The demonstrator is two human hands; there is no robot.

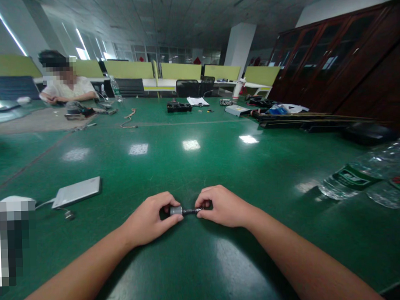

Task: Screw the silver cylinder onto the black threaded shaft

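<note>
A small silver cylinder with a thin dark shaft (189, 211) lies level between my two hands, low over the green table (167, 155). My left hand (153, 219) is closed round the silver end, thumb in front and fingers behind. At the other side, my right hand (221, 206) pinches the far tip of the shaft between thumb and fingers. Fingers cover both ends, so I cannot tell exactly what kind of part it is, or whether it is one piece or two joined.
A white power bank (77, 192) with a cable lies at left. Clear water bottles (355, 175) stand at right. Farther back are a black box-like part (179, 107), papers (197, 101), a metal box (238, 110) and dark rails (294, 120). Another person (69, 86) sits far left.
</note>
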